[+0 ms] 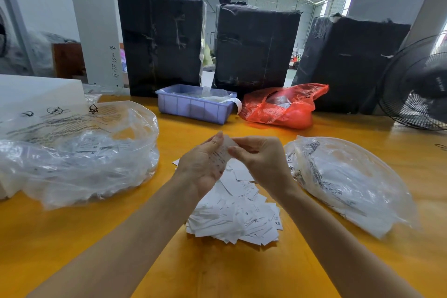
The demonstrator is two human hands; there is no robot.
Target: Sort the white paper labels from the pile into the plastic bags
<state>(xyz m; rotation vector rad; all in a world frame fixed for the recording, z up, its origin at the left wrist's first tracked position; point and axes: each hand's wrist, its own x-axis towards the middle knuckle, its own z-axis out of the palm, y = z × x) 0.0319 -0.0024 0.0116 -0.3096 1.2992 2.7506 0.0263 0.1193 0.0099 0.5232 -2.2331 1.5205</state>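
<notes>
A pile of white paper labels (238, 215) with size letters lies on the yellow table (217, 271), right below my hands. My left hand (202, 164) holds a few white labels (223, 151) above the pile, fingers curled behind them. My right hand (260, 156) pinches the top label of that small stack with thumb and fingers. A large clear plastic bag (77, 152) holding labels lies to the left. A second clear plastic bag (348, 181) lies to the right.
At the back of the table stand a purple plastic bin (193, 106), a red plastic bag (283, 106) and three black wrapped bales (256, 48). A black fan (418, 82) stands at the right edge. A white box (36, 89) sits at the far left.
</notes>
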